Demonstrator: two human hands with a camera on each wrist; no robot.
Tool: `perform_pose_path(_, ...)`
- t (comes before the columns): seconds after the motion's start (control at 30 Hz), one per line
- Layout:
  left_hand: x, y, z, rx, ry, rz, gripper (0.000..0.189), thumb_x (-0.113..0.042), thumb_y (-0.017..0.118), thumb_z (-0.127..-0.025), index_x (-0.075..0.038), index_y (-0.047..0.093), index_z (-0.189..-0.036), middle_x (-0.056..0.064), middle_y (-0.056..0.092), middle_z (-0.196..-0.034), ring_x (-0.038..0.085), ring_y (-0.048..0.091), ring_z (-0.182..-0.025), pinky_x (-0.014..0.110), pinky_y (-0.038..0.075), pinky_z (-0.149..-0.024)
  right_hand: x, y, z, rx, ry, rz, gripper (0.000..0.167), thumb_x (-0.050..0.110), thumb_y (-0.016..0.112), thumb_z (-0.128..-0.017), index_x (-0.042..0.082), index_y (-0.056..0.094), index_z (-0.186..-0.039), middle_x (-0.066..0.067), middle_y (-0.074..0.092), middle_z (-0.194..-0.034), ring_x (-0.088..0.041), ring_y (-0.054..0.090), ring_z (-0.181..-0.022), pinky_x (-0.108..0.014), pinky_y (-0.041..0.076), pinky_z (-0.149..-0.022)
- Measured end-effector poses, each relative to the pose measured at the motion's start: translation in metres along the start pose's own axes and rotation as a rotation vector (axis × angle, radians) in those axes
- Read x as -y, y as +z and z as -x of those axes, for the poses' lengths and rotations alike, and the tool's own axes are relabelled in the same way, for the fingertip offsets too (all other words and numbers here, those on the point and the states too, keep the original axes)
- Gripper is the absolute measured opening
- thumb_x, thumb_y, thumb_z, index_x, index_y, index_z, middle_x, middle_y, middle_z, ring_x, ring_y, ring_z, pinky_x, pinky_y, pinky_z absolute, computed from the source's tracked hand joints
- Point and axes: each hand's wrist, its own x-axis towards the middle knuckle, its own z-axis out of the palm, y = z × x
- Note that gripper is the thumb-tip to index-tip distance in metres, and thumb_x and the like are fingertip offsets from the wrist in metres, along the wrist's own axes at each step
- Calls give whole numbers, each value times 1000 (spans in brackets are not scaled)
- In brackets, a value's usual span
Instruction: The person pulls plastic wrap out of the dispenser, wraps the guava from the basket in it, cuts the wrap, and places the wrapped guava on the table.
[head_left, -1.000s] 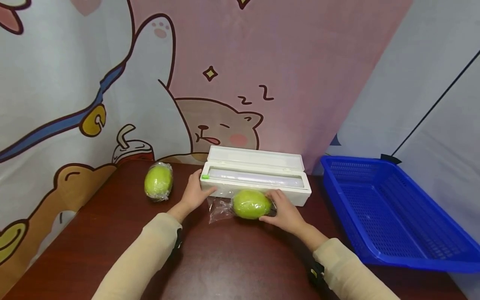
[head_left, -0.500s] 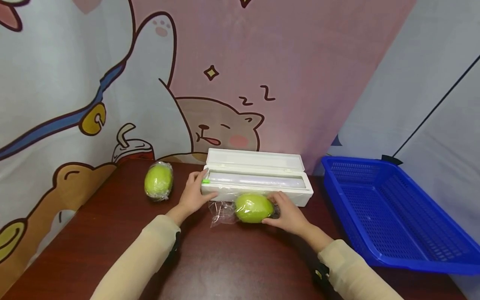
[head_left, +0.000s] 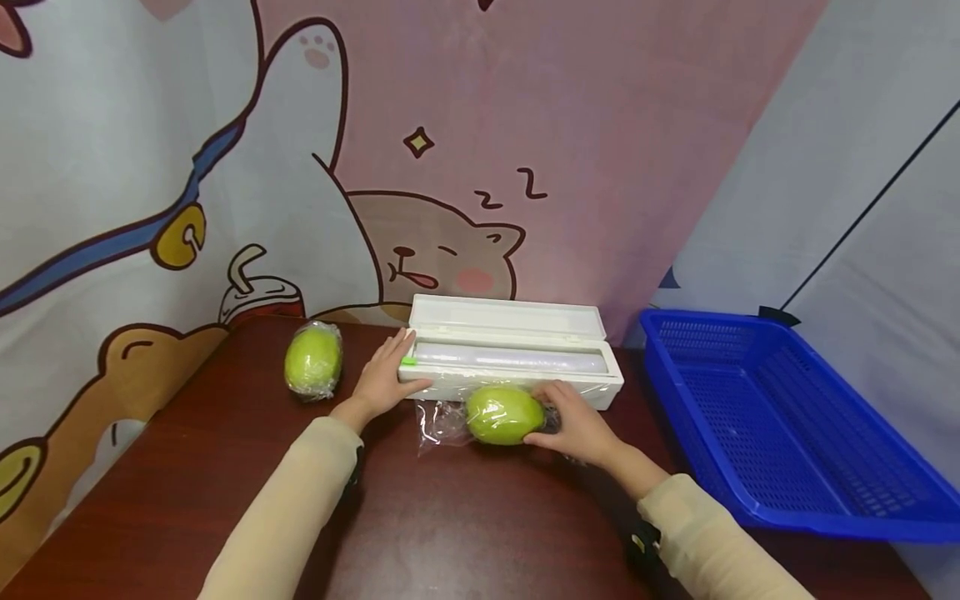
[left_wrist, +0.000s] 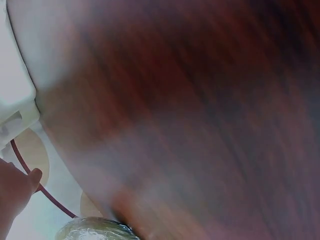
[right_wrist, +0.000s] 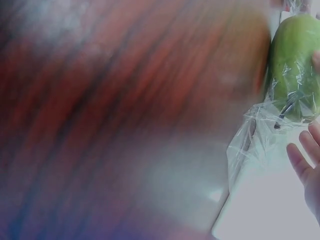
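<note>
An oval green fruit (head_left: 504,415) in clear cling film lies against the front of a long white cling film box (head_left: 450,385). My right hand (head_left: 581,425) holds the fruit's right end, thumb at the front and fingers behind. Loose film (head_left: 441,423) spreads to the fruit's left; more bunches by my right hand, also in the right wrist view (right_wrist: 245,140). My left hand (head_left: 381,375) rests on the box's left end, fingers stretched along the corner and thumb at the front face. The box lid (head_left: 506,317) stands raised, showing the film roll (head_left: 510,359).
Another film-wrapped green fruit (head_left: 313,361) sits on the dark red-brown table (head_left: 450,517), left of my left hand. A blue plastic basket (head_left: 750,508) stands on the right. Behind the box hangs a cartoon-printed cloth (head_left: 592,167).
My left fingers have straightened along the box's left corner. My right hand has stayed on the fruit, which has shifted only slightly.
</note>
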Motion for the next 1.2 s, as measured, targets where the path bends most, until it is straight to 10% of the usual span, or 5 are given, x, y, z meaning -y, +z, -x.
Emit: perform_pose_path(1.2, -4, -3, 2, 19, -15, 35, 87, -40, 70, -81, -10, 24, -149, 17, 17, -155, 40, 21, -140, 61, 26, -107, 11, -7, -1, -1, 14, 47, 56, 44, 79, -69, 12, 59, -112, -1, 59, -107, -18, 56, -102, -39, 51, -83)
